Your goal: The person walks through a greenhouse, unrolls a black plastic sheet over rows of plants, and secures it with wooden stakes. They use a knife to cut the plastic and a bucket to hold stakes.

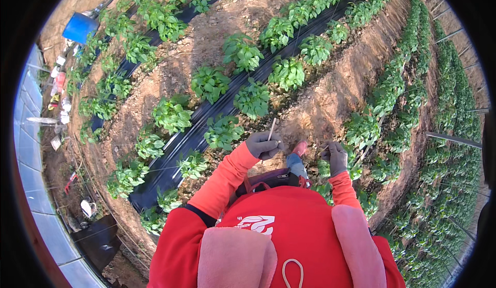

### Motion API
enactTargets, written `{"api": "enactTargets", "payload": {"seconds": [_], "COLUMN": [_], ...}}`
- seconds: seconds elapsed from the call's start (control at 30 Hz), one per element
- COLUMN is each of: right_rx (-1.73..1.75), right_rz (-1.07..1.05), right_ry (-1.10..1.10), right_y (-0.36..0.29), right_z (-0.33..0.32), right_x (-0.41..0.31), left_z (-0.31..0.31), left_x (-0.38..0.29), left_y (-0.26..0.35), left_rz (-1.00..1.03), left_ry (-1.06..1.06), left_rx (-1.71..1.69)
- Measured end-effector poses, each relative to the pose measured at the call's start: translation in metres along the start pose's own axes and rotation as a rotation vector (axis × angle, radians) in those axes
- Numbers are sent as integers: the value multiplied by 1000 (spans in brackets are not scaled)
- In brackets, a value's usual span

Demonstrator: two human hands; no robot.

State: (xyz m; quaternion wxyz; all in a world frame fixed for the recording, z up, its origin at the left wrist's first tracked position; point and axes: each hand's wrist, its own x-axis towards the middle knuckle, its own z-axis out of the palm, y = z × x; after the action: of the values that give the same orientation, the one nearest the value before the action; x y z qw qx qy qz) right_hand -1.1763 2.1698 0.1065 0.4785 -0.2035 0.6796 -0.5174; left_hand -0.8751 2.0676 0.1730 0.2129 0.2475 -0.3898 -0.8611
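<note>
Both hands wear grey gloves and are held in front of my red top, above a soil path. My left hand (pixel 265 145) is closed around a thin light-coloured stick (pixel 272 128), which points upward from the fist. To the right, my right hand (pixel 334 158) has its fingers pinched together; a small thin light piece shows at the fingertips, too small to name. A dark waist bag (pixel 271 180) with a zip lies below my left hand. One pink shoe (pixel 300 148) shows on the soil between the hands.
Leafy green plants (pixel 223 132) grow in rows along black plastic mulch film (pixel 182 148). Denser plant rows and metal poles (pixel 453 139) stand at the right. A blue barrel (pixel 80 27) lies at the upper left, near scattered containers. Thin strings cross the rows.
</note>
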Motion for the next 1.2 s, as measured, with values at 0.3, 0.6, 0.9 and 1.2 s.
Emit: {"api": "enactTargets", "payload": {"seconds": [0.3,0.6,0.9,1.2], "right_rx": [-74,-427,-856,-1799], "right_rz": [127,399,385,-705], "right_ry": [-145,-630,-695,-1736], "right_y": [-77,-152,-198,-151], "right_z": [-116,-44,-30,117], "right_x": [285,518,633,608], "left_z": [-76,-66,-40,-7], "left_x": [86,215,353,392], "left_y": [-116,-140,-62,-30], "left_rz": [-112,-113,12,255], "left_ry": [1093,1206,1399,1677], "left_rx": [70,37,-406,-779]}}
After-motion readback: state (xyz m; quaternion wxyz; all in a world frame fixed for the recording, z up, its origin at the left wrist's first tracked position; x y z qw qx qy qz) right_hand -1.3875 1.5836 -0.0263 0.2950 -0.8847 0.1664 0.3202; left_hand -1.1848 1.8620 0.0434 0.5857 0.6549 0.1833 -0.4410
